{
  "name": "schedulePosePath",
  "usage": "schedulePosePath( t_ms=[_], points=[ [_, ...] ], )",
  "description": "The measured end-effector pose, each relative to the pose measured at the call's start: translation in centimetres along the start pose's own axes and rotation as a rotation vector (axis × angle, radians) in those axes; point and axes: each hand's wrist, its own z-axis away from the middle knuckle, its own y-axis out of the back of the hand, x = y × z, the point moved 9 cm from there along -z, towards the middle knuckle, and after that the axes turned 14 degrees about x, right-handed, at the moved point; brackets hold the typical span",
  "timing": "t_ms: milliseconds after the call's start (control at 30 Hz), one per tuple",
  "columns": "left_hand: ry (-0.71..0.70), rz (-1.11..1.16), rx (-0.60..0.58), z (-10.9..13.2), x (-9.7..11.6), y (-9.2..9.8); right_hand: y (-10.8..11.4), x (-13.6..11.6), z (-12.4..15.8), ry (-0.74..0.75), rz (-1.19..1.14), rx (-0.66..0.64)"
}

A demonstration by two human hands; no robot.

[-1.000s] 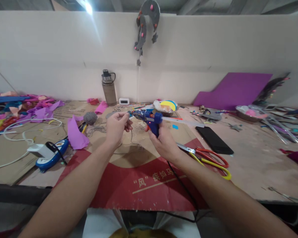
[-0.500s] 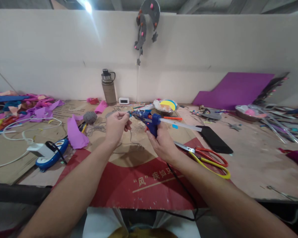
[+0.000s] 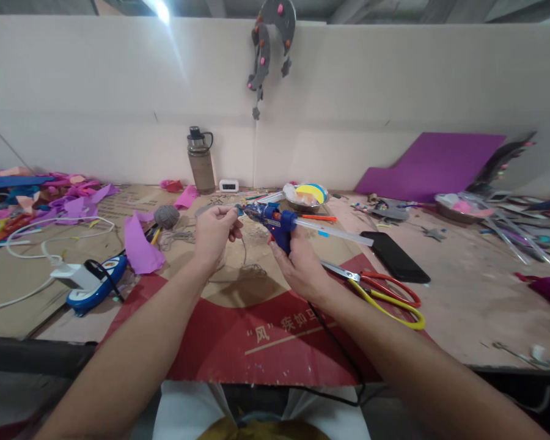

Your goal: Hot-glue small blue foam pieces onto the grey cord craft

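Note:
My right hand (image 3: pixel 302 263) is wrapped round the handle of a blue hot glue gun (image 3: pixel 279 227), its nozzle pointing left. A long clear glue stick (image 3: pixel 339 232) sticks out of the gun's back. Right at the nozzle tip, the fingers of my left hand (image 3: pixel 217 231) pinch something small, mostly hidden by the fingertips. Grey yarn (image 3: pixel 244 252) hangs below that hand down to the cardboard (image 3: pixel 229 360). Scissors with red and yellow handles (image 3: pixel 389 296) lie beside my right wrist.
A black phone (image 3: pixel 396 256) rests right of the scissors. Left are a grey yarn ball (image 3: pixel 166 216), purple felt (image 3: pixel 142 247) and a blue power strip (image 3: pixel 96 287). Behind stand a bottle (image 3: pixel 201 162) and a bowl (image 3: pixel 305 198). The glue gun's black cord (image 3: pixel 339 348) crosses the cardboard.
Both hands and the glue gun stay almost where they were. The hanging yarn has shifted slightly to the right.

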Motion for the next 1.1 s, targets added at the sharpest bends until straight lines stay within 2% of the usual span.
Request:
schedulePosePath(
  t_ms=[1100],
  points=[
    [-0.034,-0.024,-0.031,0.03,0.28,-0.14,0.0,-0.05,0.21,-0.003,-0.005,-0.031]
  ],
)
